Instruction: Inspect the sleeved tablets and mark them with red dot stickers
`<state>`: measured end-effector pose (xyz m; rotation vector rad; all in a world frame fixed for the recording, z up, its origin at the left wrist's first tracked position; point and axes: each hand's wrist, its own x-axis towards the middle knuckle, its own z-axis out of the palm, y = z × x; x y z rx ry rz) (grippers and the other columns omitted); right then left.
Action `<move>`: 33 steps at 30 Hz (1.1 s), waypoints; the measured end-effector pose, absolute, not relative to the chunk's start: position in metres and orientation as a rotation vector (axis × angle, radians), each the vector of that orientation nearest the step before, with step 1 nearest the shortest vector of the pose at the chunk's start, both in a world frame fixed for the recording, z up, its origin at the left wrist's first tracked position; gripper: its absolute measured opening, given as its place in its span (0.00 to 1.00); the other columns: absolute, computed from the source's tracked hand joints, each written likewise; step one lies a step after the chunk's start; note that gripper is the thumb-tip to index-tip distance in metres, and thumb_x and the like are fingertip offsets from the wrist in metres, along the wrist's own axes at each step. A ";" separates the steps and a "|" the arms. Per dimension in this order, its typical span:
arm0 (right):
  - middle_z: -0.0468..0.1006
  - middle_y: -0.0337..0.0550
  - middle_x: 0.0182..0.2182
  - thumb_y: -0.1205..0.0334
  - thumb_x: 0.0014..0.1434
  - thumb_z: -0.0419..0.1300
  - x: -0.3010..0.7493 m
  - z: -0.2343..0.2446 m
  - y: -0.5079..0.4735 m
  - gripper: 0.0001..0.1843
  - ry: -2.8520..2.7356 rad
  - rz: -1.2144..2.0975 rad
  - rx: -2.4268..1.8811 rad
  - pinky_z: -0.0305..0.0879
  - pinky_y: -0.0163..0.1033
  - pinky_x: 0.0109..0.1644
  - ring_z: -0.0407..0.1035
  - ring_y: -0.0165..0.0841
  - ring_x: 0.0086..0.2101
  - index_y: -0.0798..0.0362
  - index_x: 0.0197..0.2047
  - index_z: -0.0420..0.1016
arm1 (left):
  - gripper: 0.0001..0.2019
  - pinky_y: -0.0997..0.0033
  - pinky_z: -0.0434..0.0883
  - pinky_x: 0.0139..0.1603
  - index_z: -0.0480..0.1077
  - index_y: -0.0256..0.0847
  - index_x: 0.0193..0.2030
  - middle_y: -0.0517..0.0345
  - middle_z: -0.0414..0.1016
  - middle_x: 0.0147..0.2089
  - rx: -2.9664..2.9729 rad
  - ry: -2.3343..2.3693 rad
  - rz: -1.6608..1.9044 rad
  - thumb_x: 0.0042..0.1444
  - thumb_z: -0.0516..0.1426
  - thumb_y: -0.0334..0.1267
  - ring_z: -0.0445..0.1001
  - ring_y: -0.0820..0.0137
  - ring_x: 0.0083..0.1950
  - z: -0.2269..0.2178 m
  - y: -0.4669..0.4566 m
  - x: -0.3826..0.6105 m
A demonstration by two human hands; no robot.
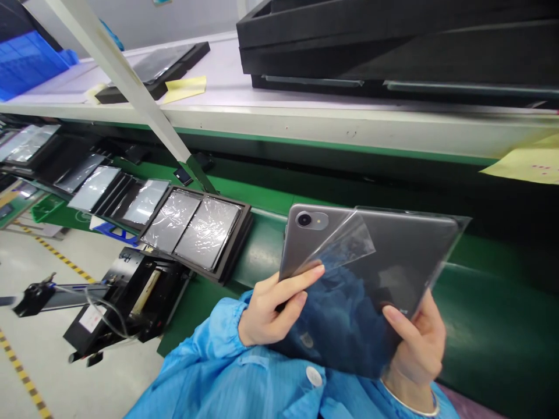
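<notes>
A dark grey tablet (pixel 393 256) is held back side up before my blue sleeves, with its camera lens (pixel 304 219) near the upper left corner. Clear plastic film (pixel 356 238) covers most of the back and juts past the right edge. Beside the camera the film's corner is folded over in a loose flap. At the tablet's left side, my left hand (pixel 279 305) is closed, its fingertips at the lower end of that fold. My right hand (pixel 414 340) grips the lower right edge, thumb on the back; the fingers beneath are hidden.
A black foam tray (pixel 244 233) with two film-wrapped tablets stands on the green bench to the left, with more trays beyond. A white shelf (pixel 305 122) crosses behind, carrying black foam trays (pixel 393 52). A slanted white post (pixel 126 81) and a black machine (pixel 131 297) are leftward.
</notes>
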<state>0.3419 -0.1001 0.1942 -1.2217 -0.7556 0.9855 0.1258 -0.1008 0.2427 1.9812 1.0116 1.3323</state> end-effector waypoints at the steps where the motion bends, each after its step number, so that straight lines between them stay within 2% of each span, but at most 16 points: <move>1: 0.83 0.38 0.44 0.61 0.54 0.71 0.342 0.193 -0.101 0.22 -0.757 0.988 -1.215 0.69 0.37 0.47 0.75 0.37 0.43 0.48 0.53 0.81 | 0.28 0.70 0.71 0.69 0.63 0.48 0.73 0.52 0.73 0.69 1.984 1.005 1.317 0.68 0.53 0.25 0.74 0.66 0.67 0.242 -0.101 0.126; 4: 0.84 0.40 0.44 0.59 0.53 0.74 0.348 0.187 -0.105 0.24 -0.783 0.938 -1.217 0.72 0.36 0.44 0.77 0.36 0.39 0.49 0.54 0.81 | 0.31 0.67 0.79 0.60 0.54 0.54 0.77 0.52 0.75 0.67 1.897 0.965 1.304 0.70 0.55 0.32 0.79 0.64 0.62 0.232 -0.099 0.122; 6: 0.85 0.39 0.34 0.59 0.51 0.77 0.354 0.181 -0.107 0.20 -0.906 0.841 -1.188 0.72 0.35 0.34 0.76 0.34 0.29 0.50 0.47 0.83 | 0.41 0.69 0.84 0.48 0.40 0.58 0.80 0.55 0.84 0.55 1.715 0.942 1.311 0.68 0.59 0.38 0.85 0.66 0.48 0.219 -0.094 0.115; 7: 0.84 0.38 0.29 0.60 0.51 0.77 0.356 0.178 -0.108 0.15 -0.995 0.790 -1.163 0.70 0.35 0.28 0.75 0.32 0.24 0.49 0.42 0.84 | 0.44 0.69 0.84 0.44 0.38 0.57 0.80 0.58 0.86 0.47 1.621 0.942 1.314 0.66 0.62 0.41 0.86 0.67 0.41 0.212 -0.090 0.111; 8: 0.83 0.37 0.26 0.61 0.51 0.77 0.358 0.176 -0.108 0.11 -1.088 0.765 -1.122 0.69 0.35 0.26 0.74 0.32 0.22 0.49 0.38 0.83 | 0.43 0.68 0.84 0.42 0.43 0.54 0.79 0.59 0.86 0.41 1.546 0.936 1.305 0.65 0.63 0.42 0.86 0.67 0.37 0.206 -0.084 0.108; 9: 0.84 0.38 0.26 0.62 0.53 0.76 0.359 0.175 -0.107 0.08 -1.175 0.776 -1.062 0.71 0.36 0.26 0.76 0.34 0.22 0.48 0.36 0.83 | 0.38 0.65 0.84 0.44 0.54 0.50 0.77 0.57 0.86 0.38 1.503 0.910 1.288 0.64 0.64 0.44 0.85 0.65 0.37 0.199 -0.079 0.106; 11: 0.87 0.43 0.34 0.62 0.60 0.72 0.360 0.174 -0.102 0.04 -1.280 0.866 -0.917 0.80 0.43 0.36 0.83 0.42 0.32 0.46 0.39 0.84 | 0.19 0.58 0.83 0.48 0.75 0.42 0.59 0.48 0.86 0.41 1.472 0.825 1.285 0.64 0.63 0.46 0.86 0.58 0.44 0.190 -0.067 0.104; 13: 0.87 0.46 0.43 0.63 0.65 0.66 0.360 0.174 -0.097 0.08 -1.319 0.949 -0.805 0.81 0.52 0.48 0.83 0.48 0.43 0.44 0.47 0.84 | 0.13 0.53 0.82 0.51 0.80 0.39 0.46 0.45 0.86 0.44 1.465 0.743 1.297 0.66 0.61 0.46 0.85 0.55 0.49 0.186 -0.060 0.107; 15: 0.86 0.46 0.45 0.65 0.66 0.64 0.361 0.173 -0.094 0.12 -1.327 0.972 -0.788 0.81 0.53 0.50 0.82 0.48 0.46 0.43 0.50 0.83 | 0.10 0.55 0.82 0.49 0.78 0.39 0.44 0.46 0.86 0.44 1.447 0.716 1.341 0.65 0.62 0.44 0.85 0.57 0.49 0.185 -0.058 0.112; 19: 0.87 0.48 0.40 0.59 0.62 0.69 0.365 0.168 -0.097 0.07 -1.271 0.994 -0.908 0.83 0.52 0.45 0.83 0.49 0.41 0.48 0.44 0.85 | 0.10 0.57 0.82 0.50 0.74 0.41 0.51 0.49 0.85 0.44 1.443 0.715 1.359 0.66 0.61 0.41 0.85 0.59 0.49 0.183 -0.066 0.118; 21: 0.86 0.45 0.30 0.57 0.57 0.73 0.365 0.167 -0.100 0.06 -1.222 0.919 -1.048 0.81 0.41 0.34 0.83 0.42 0.31 0.50 0.34 0.84 | 0.21 0.62 0.82 0.47 0.68 0.44 0.63 0.54 0.84 0.40 1.458 0.862 1.393 0.65 0.63 0.40 0.85 0.63 0.43 0.184 -0.072 0.119; 23: 0.82 0.39 0.23 0.59 0.52 0.76 0.362 0.169 -0.102 0.08 -1.114 0.834 -1.130 0.74 0.34 0.26 0.77 0.34 0.22 0.51 0.31 0.83 | 0.37 0.68 0.82 0.43 0.53 0.48 0.75 0.59 0.83 0.38 1.516 1.027 1.402 0.63 0.64 0.38 0.84 0.68 0.37 0.189 -0.076 0.120; 25: 0.83 0.39 0.25 0.60 0.49 0.77 0.358 0.176 -0.103 0.12 -0.963 0.815 -1.128 0.73 0.33 0.27 0.76 0.32 0.23 0.51 0.37 0.84 | 0.43 0.69 0.82 0.47 0.44 0.49 0.79 0.54 0.84 0.48 1.674 1.074 1.358 0.64 0.63 0.36 0.84 0.67 0.43 0.203 -0.079 0.122; 28: 0.85 0.41 0.31 0.62 0.44 0.77 0.353 0.193 -0.104 0.23 -0.754 0.780 -1.168 0.70 0.33 0.28 0.76 0.33 0.27 0.52 0.46 0.85 | 0.37 0.69 0.77 0.62 0.51 0.49 0.78 0.49 0.71 0.70 1.975 0.982 1.277 0.67 0.59 0.32 0.77 0.61 0.64 0.232 -0.078 0.126; 30: 0.83 0.38 0.27 0.65 0.40 0.76 0.354 0.205 -0.105 0.21 -0.688 0.730 -1.199 0.63 0.32 0.24 0.72 0.31 0.23 0.51 0.41 0.86 | 0.33 0.70 0.72 0.67 0.55 0.49 0.77 0.53 0.67 0.73 2.091 0.897 1.274 0.68 0.56 0.29 0.72 0.62 0.69 0.250 -0.077 0.131; 33: 0.78 0.36 0.20 0.64 0.35 0.73 0.358 0.219 -0.104 0.11 -0.694 0.643 -1.209 0.54 0.34 0.19 0.65 0.31 0.18 0.51 0.28 0.84 | 0.31 0.73 0.72 0.67 0.57 0.45 0.76 0.53 0.69 0.72 2.107 0.796 1.348 0.68 0.55 0.28 0.72 0.65 0.69 0.265 -0.076 0.138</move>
